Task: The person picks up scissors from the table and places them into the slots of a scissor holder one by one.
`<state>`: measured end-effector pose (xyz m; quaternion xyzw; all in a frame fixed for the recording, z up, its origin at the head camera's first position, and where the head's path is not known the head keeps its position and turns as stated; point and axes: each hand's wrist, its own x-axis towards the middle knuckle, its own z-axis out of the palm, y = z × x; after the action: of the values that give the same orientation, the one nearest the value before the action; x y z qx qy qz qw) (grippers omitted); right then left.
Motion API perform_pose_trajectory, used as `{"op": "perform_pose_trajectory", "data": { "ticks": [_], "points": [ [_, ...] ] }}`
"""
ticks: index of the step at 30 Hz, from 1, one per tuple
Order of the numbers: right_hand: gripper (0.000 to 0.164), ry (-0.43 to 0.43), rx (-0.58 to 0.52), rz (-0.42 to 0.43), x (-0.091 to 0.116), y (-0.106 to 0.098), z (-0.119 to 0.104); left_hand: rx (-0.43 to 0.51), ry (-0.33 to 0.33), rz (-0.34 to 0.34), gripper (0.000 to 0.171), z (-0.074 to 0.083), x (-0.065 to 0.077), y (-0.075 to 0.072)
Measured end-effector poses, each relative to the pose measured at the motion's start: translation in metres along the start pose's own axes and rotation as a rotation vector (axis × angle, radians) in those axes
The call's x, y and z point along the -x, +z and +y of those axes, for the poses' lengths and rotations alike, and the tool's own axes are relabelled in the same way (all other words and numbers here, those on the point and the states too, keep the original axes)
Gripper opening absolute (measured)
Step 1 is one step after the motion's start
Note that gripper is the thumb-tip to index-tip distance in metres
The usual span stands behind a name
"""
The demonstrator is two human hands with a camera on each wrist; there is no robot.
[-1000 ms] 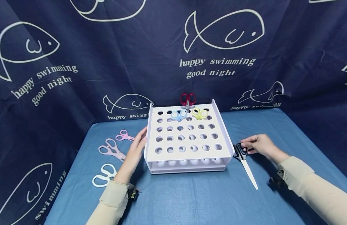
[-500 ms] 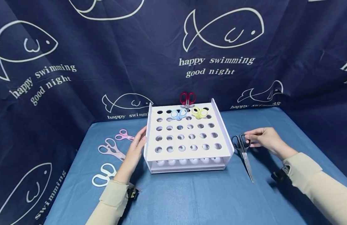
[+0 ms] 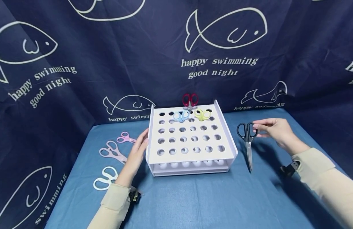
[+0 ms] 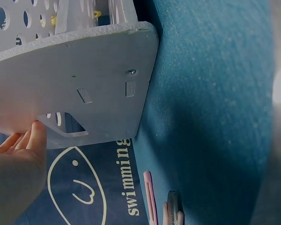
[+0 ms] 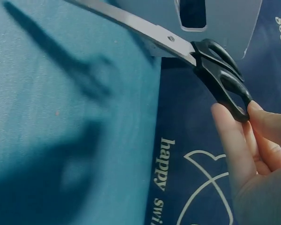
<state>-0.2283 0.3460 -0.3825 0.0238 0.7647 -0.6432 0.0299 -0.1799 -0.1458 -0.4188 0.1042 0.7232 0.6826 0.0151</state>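
Observation:
My right hand [image 3: 276, 129] pinches one handle loop of the black-handled scissors [image 3: 247, 132] between thumb and fingertips, right of the rack. In the right wrist view, the closed blades [image 5: 145, 29] point away from the hand, and the scissors' shadow falls on the cloth apart from them. My left hand [image 3: 137, 151] rests its straight fingers along the left side panel of the white rack [image 3: 176, 160]. In the left wrist view, those fingertips [image 4: 37, 133] touch the panel near its cutout. Red scissors [image 3: 190, 100], blue scissors [image 3: 181, 116] and yellow-green scissors [image 3: 202, 114] stand in the rack's back holes.
Left of the rack, pink scissors [image 3: 125, 137], light purple scissors [image 3: 111, 152] and white-handled scissors [image 3: 103, 182] lie on the blue cloth [image 3: 187, 203]; the left arm partly covers the white pair. A dark fish-print curtain [image 3: 153, 54] hangs behind.
My right hand has raised the black-handled scissors off the cloth and moved them away from me, their blades swinging closer to straight down in view. The left hand stays at the rack.

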Motion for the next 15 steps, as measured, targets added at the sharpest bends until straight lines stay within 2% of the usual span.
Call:
{"op": "perform_pose_trajectory", "data": {
  "ticks": [8,15],
  "points": [
    [0.018,-0.065,-0.046,0.097,-0.002,0.003,-0.018,-0.005,0.01,0.009,0.051,0.001,0.001,0.0],
    [0.018,-0.178,-0.039,0.157,-0.004,0.006,-0.039,-0.008,0.012,0.008,0.05,0.002,0.001,0.002]
  ]
}}
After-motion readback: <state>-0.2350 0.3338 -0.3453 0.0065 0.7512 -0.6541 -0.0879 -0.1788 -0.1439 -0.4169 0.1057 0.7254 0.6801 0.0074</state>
